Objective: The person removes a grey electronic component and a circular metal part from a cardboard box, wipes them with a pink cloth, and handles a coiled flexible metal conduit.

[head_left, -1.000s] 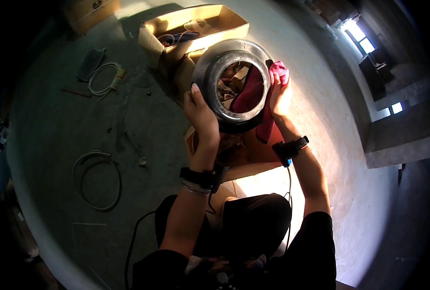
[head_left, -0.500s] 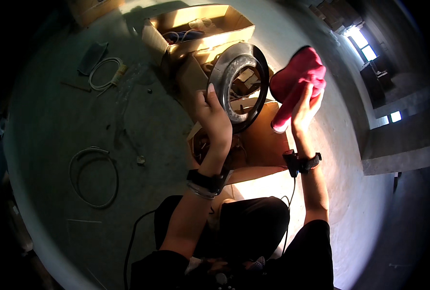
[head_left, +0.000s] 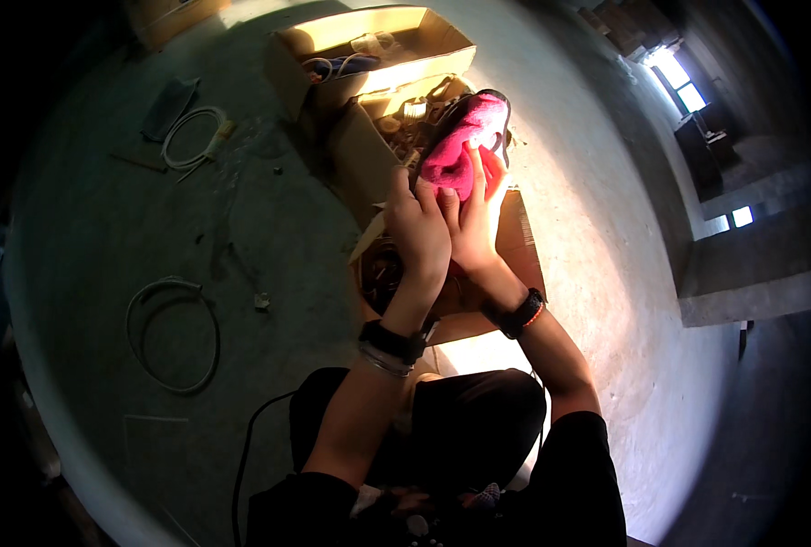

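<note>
Over the cardboard boxes, my left hand is closed on a black ring-shaped part, seen tilted and mostly covered. A pink cloth lies bunched against the ring, with my right hand gripping it and pressing it there. The two hands are close together, almost touching. Just beneath them stands an open cardboard box with dark parts inside. Beyond it another open box holds a jumble of small parts.
A third open carton with cords and a dark blue item stands at the far end. On the floor to the left lie a coiled white cable, a grey hose loop and a dark plastic bag. My bent knees are close below.
My right hand has swung left and brought the cloth onto the ring. The ring has turned from facing me to a steep tilt, still in my left hand.
</note>
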